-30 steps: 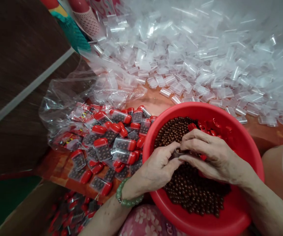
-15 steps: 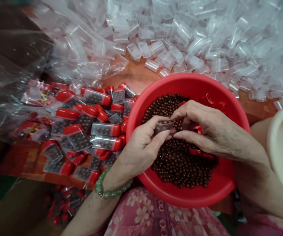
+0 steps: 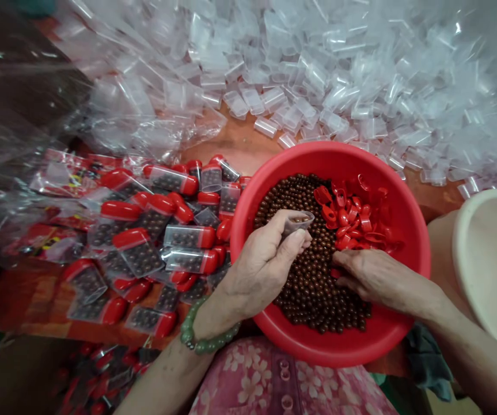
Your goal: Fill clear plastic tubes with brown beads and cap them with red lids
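Moved since half a second ago: right hand [image 3: 371,278], off the mouth of the clear case [image 3: 296,223] and down to the red caps [image 3: 354,216] in the red bowl [image 3: 418,248]. Unchanged in hold: left hand [image 3: 263,262], gripping the case between thumb and fingers, over the brown beads [image 3: 308,276] on the left side of the bowl. Oval mouth uncovered, turned to the right and slightly upward; a few beads visible just inside.

At the right hand: fingertips drawn together by the near edge of the caps, with a scrap of red beside them. Cannot tell whether pinched or only touched.

On handling, by judgement: likely very light, thin-walled, fairly stiff with some give. Probably slick outside. Best taken by the broad flat faces, back from the mouth, with moderate pressure; squeezed hard, could pull the opening out of shape. Keep the mouth raised, or risk spilling beads. Caps: small, probably stiff, best picked up by the rim. Beads: round, glossy, apt to roll.

Scattered left of the bowl, on the table [image 3: 242,141]: filled cases [image 3: 190,237] with red ends. Heaped beyond: loose clear cases [image 3: 265,127], much like the one gripped.
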`<action>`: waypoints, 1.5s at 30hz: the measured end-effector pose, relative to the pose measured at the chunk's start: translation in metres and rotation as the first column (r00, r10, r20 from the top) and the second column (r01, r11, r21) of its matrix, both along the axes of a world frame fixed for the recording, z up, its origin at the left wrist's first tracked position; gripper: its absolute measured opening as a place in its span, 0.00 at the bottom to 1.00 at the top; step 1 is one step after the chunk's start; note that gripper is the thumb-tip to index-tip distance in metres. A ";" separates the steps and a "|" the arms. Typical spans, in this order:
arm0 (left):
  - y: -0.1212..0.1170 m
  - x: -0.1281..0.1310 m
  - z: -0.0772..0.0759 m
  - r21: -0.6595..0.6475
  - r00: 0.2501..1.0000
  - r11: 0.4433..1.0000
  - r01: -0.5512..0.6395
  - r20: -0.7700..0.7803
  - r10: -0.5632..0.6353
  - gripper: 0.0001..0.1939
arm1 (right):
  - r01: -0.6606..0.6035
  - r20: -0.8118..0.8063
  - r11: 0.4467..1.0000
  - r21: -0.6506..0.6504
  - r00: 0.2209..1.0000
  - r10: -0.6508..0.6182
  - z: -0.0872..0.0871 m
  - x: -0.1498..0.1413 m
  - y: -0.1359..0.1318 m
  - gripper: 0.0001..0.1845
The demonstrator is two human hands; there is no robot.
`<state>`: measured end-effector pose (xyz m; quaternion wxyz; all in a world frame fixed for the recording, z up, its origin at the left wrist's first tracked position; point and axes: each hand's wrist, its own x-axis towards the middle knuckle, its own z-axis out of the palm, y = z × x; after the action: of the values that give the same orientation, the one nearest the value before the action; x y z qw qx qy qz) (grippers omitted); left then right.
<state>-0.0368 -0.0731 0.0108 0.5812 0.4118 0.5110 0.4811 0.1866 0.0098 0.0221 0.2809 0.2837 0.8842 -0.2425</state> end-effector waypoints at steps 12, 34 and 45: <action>0.000 -0.001 0.009 0.019 0.989 0.994 0.105 -0.107 -0.102 0.14 | 0.413 -0.303 0.418 -0.809 0.317 -0.899 0.009 -0.007 0.024 0.22; 0.006 0.002 0.015 -0.093 0.966 0.976 -0.199 0.150 0.211 0.10 | 0.172 -0.289 0.332 -0.927 0.235 -0.928 0.012 -0.032 0.016 0.27; 0.004 0.005 0.013 0.023 0.984 0.987 -0.161 -0.071 0.162 0.09 | 0.381 -0.810 0.839 -0.388 0.293 -0.507 0.014 -0.051 0.002 0.07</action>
<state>-0.0320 -0.0687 0.0237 0.5179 0.3911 0.5593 0.5157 0.1356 0.0116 0.0356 -0.2901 0.3281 0.7636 -0.4745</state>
